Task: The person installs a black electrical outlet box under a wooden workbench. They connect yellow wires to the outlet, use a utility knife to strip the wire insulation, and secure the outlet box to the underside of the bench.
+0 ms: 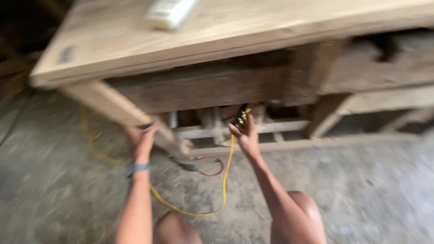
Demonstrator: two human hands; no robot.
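A: Status on the hands?

B: Right hand (246, 133) is at about 12 o'clock from the person's knees, raised under the wooden workbench (217, 40). Fingers are curled tight around a small dark plug-like end piece (242, 116) with yellowish flecks. A yellow cable (224, 180) hangs from that fist.

A: Cable path?

B: It drops straight down from the right hand, loops along the concrete floor (361, 190) towards 7 o'clock, passes under the left forearm, then runs on to 10 o'clock beside the bench leg.

A: Left hand?

B: Left hand (142, 138) is at 10 o'clock, up against the slanted front leg (117, 106) of the bench. Fingers look partly bent against the wood. The picture is motion-blurred, so I can't tell whether it grips the leg or only touches it. There is a blue band (137, 168) on that wrist.

A: Anything else nearby?

B: A red-and-black lead (203, 171) lies on the floor between the two arms, just beside the foot of the leg. A pale block (169, 12) sits on the benchtop at 12 o'clock, well apart from both hands. Light wooden rails (280, 127) run under the bench behind the right hand.
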